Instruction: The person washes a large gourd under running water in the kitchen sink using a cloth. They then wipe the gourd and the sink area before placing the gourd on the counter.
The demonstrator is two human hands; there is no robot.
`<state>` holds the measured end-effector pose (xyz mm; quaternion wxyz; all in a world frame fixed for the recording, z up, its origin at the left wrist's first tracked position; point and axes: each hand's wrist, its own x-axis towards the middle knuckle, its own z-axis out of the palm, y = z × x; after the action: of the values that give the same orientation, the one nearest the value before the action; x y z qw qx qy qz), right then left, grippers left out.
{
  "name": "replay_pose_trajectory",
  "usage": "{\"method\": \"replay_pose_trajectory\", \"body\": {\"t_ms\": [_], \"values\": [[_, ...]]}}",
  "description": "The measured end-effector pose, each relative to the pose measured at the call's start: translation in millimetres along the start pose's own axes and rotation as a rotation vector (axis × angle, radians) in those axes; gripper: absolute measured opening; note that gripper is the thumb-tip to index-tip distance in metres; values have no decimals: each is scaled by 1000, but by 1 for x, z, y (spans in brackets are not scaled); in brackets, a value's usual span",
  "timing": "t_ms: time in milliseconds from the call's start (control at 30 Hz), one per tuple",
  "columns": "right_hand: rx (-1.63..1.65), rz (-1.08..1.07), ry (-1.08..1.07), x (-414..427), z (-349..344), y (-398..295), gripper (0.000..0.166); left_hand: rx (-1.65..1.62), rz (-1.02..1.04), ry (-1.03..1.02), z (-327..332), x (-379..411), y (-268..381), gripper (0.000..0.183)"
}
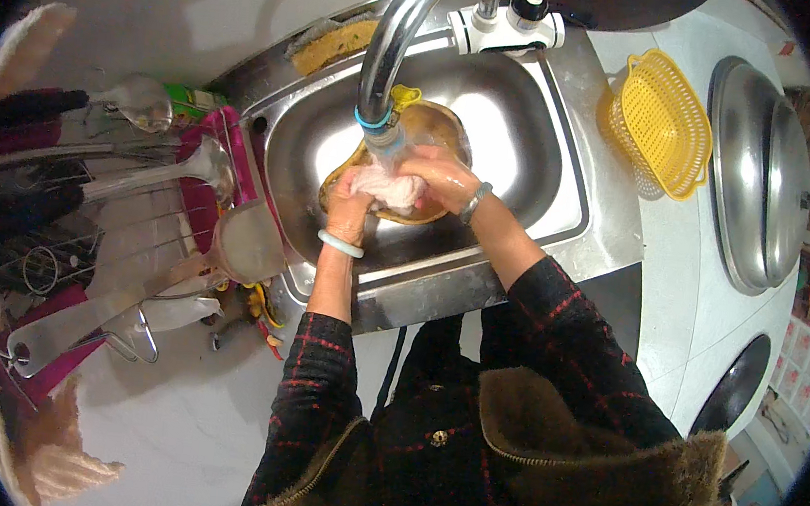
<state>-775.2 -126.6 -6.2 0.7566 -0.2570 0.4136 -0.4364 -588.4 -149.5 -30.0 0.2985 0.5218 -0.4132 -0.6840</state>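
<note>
Both hands are over a stainless steel sink (pixel 526 133), under the mouth of a chrome tap (pixel 382 68) with a clear nozzle. My left hand (pixel 348 202) holds one end of a pale pink, soft lump (pixel 391 189); whether it is cloth or meat I cannot tell. At its other end, my wet right hand (pixel 445 175) grips it with curled fingers. Below them a brownish-yellow basin (pixel 436 117) lies in the sink, its middle hidden by hands and tap. A small yellow thing (pixel 405 95) shows at the basin's far edge.
On the right counter stand a yellow perforated basket (pixel 662 124) and a large metal lid (pixel 752 177). A wire rack of utensils, including a ladle (pixel 197 171), crowds the sink's left side. Behind the sink lies a yellow sponge (pixel 333 47), near a white tap base (pixel 503 32).
</note>
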Motion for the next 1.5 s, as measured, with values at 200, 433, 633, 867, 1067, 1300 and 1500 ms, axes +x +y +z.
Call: {"method": "replay_pose_trajectory", "body": {"t_ms": [200,433,633,867,1067,1300,1500], "values": [[-165,61,397,-1,8,13,60,-608,153,-134,14,-13,33,52],[699,173,-192,19,13,18,52,-324,92,-7,27,-17,43,41],[224,162,-575,9,10,10,32,192,156,-92,10,8,35,39],[-759,-311,-295,38,13,29,22,396,154,-252,36,19,60,31],[-1130,-648,-14,38,31,26,26,273,129,-228,32,24,51,22],[-1418,16,43,48,21,28,36,-233,-61,81,13,37,-7,30],[-1701,287,264,76,-19,49,64,-241,-288,406,28,37,-22,37]]}}
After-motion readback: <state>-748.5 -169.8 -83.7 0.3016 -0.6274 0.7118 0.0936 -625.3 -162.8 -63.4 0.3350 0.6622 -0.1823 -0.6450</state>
